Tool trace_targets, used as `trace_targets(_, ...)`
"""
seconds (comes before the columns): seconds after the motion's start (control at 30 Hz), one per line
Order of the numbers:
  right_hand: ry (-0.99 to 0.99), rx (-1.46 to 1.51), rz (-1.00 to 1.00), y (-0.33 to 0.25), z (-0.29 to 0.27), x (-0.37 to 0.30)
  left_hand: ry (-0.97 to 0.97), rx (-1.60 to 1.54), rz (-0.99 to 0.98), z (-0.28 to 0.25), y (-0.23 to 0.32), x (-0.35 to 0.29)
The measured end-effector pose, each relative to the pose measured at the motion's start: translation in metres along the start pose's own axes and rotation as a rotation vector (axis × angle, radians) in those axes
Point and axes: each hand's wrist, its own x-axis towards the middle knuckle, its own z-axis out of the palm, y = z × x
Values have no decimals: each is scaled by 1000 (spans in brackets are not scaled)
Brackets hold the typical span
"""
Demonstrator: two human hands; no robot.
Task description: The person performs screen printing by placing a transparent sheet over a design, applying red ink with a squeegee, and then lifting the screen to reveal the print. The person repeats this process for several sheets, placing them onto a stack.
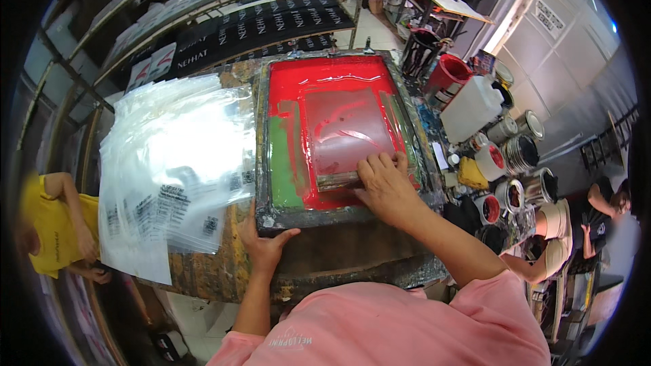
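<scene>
A screen printing frame (pixel 325 215) with a dark, ink-stained border lies on the worktable before me. Red ink (pixel 339 71) is pooled thickly across its far end and streaks down both sides of a thinly coated middle area. Green mesh shows along the edges. My right hand (pixel 390 184) is closed on a squeegee (pixel 338 181), which rests on the mesh toward the near end; my fingers hide its right part. My left hand (pixel 263 244) grips the frame's near left corner, its thumb by the near edge and its fingers along the left side.
Overlapping clear plastic bags (pixel 169 163) cover the table's left side. Ink cans, a red bucket (pixel 450 74) and a white jug (pixel 471 110) crowd the right. Drying racks (pixel 203 17) stand behind. A person in yellow (pixel 64 227) is at the left, another in black (pixel 593 224) at the right.
</scene>
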Motion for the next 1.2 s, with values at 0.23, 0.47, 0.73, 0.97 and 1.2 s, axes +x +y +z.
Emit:
trace_targets(0.23,238,-11,116,-23,-59,3,86,-553,-119,-6,52,39)
trace_targets(0.47,467,-113,-9,15,-138,85,-412,396,364,32,61,63)
trace_targets(0.73,513,-95,1,29,-170,125,-414,287,489,72,49,69)
trace_targets(0.97,576,-99,-49,39,-178,139,-612,684,331,66,66,64)
trace_targets(1.2,495,-95,1,36,-176,132,-528,407,290,30,41,22)
